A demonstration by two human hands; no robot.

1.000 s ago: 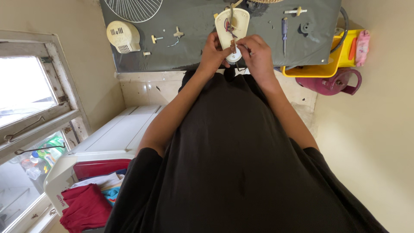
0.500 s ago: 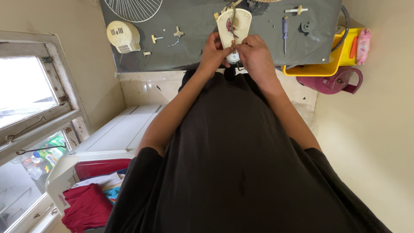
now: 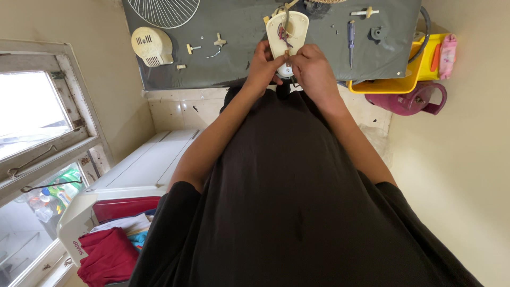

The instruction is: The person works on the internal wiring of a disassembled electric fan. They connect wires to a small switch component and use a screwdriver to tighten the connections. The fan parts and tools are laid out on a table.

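Both hands have drawn closer together over the cream housing since the earlier frames, the right hand [image 3: 313, 66] now covering more of its near end. Grey mat [image 3: 239, 58]: covers the work surface and serves as landmark. Washing machine [image 3: 133, 175]: white, well below the mat's left part. Yellow tray [image 3: 393, 85]: at the mat's right edge, with a purple jug [image 3: 409, 101] just beside it. Wire grille [image 3: 164, 10]: on the mat's top left. Cream housing [image 3: 287, 32]: oval, lying on the mat's upper middle. Left hand [image 3: 263, 66]: fingers pinched narrowly on the housing's near end. Right hand: fingers pinched on a small part there; what it is cannot be told. Screwdriver [image 3: 350, 42]: on the mat, right of the housing.
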